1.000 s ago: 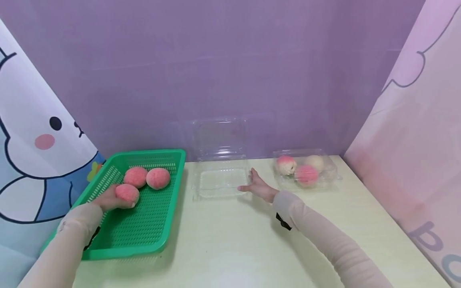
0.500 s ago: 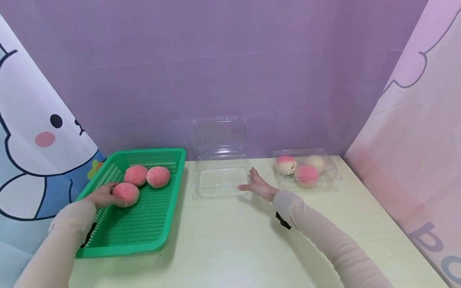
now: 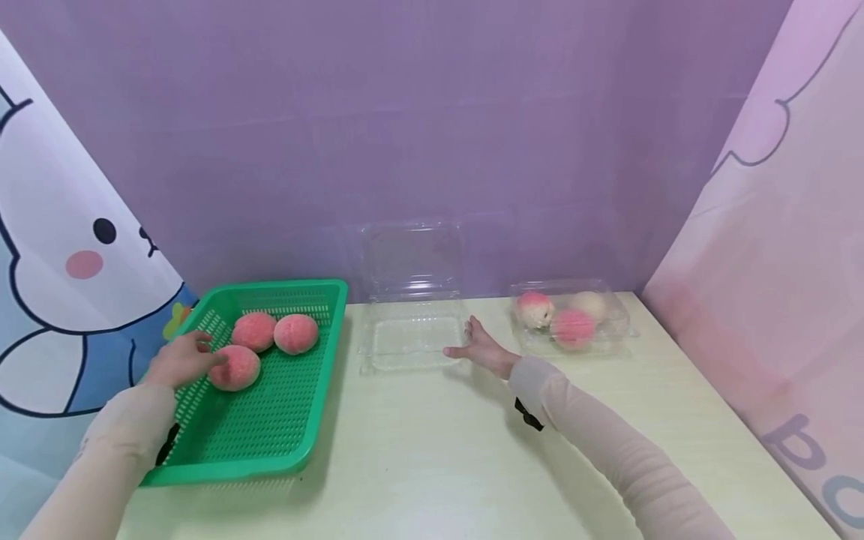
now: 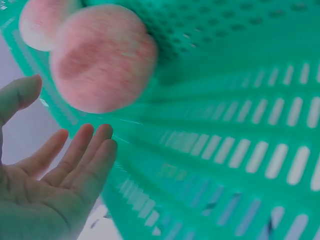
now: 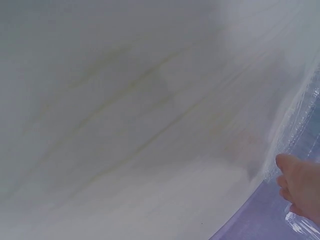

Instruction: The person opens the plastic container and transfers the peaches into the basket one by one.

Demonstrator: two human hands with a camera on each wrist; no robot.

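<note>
My left hand [image 3: 178, 361] hovers over the left side of a green plastic basket [image 3: 270, 427], just beside a pink peach [image 3: 238, 369]. In the left wrist view the fingers are extended and apart from the nearest peach [image 4: 102, 57], holding nothing. Two more peaches, one in the middle [image 3: 253, 331] and one to its right [image 3: 296, 334], sit behind it in the basket. My right hand [image 3: 487, 349] is at the right edge of a clear plastic clamshell box [image 3: 405, 330], thumb and fingers spread; whether it touches the wall cannot be told. The box's lid stands raised.
Right of my right hand stands a lidded clear box [image 3: 610, 341] containing a pink-and-cream fruit [image 3: 536, 309], a pink one [image 3: 574, 328] and a cream one [image 3: 590, 306]. The pale table [image 3: 418, 465] meets a purple backdrop [image 3: 432, 135] behind and printed cloths at both sides.
My left hand has let go of the front peach, which now lies in the basket, and has drawn back to the left with opened fingers. My right hand stays in place.
</note>
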